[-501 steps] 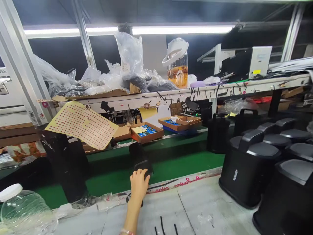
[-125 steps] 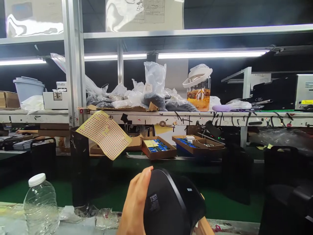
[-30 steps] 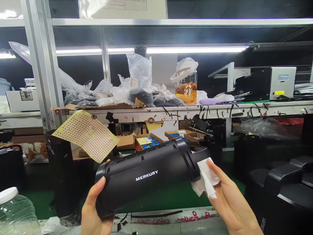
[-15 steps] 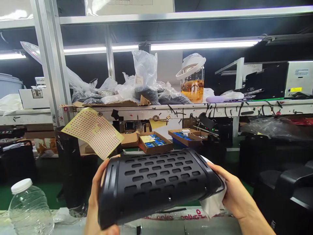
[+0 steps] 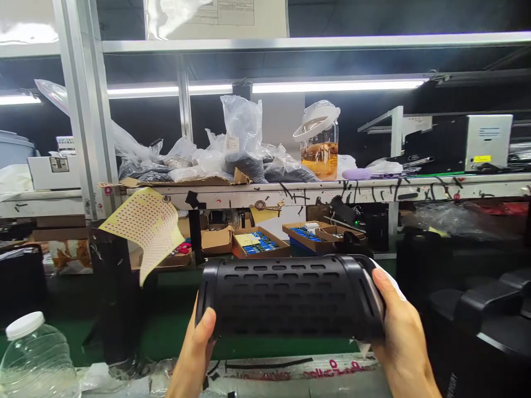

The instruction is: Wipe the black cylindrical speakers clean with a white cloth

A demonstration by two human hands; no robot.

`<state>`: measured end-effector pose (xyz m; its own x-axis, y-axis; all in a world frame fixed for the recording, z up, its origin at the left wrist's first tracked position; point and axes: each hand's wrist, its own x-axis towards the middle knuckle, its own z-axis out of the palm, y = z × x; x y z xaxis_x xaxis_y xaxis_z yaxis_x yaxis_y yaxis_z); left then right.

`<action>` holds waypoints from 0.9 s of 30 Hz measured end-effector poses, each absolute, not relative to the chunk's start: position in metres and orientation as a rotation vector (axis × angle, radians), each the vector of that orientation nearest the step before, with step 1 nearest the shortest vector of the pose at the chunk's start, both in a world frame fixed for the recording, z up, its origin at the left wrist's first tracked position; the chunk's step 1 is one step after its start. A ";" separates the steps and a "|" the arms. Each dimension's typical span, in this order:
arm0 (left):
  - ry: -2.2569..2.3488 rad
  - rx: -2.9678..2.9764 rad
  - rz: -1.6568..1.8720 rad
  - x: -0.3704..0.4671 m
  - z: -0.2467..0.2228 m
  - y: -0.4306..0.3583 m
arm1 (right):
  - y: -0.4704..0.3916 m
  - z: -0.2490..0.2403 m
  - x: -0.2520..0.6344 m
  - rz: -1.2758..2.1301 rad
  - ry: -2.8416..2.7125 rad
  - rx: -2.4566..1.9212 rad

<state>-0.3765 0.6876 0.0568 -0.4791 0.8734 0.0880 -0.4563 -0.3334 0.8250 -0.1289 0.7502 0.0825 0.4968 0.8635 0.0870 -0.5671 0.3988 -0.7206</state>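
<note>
A black slotted speaker (image 5: 286, 298) is held up level in front of me, its long slotted grille facing my view. My left hand (image 5: 199, 337) is closed around its left end, the thumb lying on the front. At the other end my right hand (image 5: 400, 331) grips it, with the thumb near the top corner. A white cloth or tissue (image 5: 390, 276) shows behind the right end, by the right thumb; a small tip of it hangs below. The fingers behind the speaker are hidden.
A clear plastic bottle (image 5: 37, 359) stands at lower left. A dotted sticker sheet (image 5: 145, 226) hangs from the shelf edge. Behind are cardboard trays (image 5: 261, 243) with blue parts. Bags (image 5: 244, 160) and a jar (image 5: 319, 149) sit on the shelf. Black items (image 5: 485, 315) are at right.
The speaker has turned from a tilt to nearly level, its grille now facing me more, and moved slightly right. The left thumb has come onto its front. Less white cloth shows below.
</note>
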 end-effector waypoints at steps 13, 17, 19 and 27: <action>0.841 0.255 1.912 -0.394 0.069 0.698 | 0.747 0.075 -0.133 0.978 -0.716 -0.636; 0.682 0.175 2.049 -0.396 0.071 0.699 | 0.749 0.071 -0.136 0.915 -0.844 -0.605; 0.619 0.121 2.116 -0.397 0.070 0.697 | 0.750 0.069 -0.139 0.917 -0.864 -0.586; 0.668 0.504 2.348 -0.410 0.043 0.698 | 0.762 0.067 -0.147 1.005 -0.654 -0.607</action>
<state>-0.4097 0.6975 0.0434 -0.7234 0.6665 0.1801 -0.4718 -0.6678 0.5757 -0.1470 0.7618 0.0671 0.3832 0.8989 0.2125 -0.5584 0.4086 -0.7220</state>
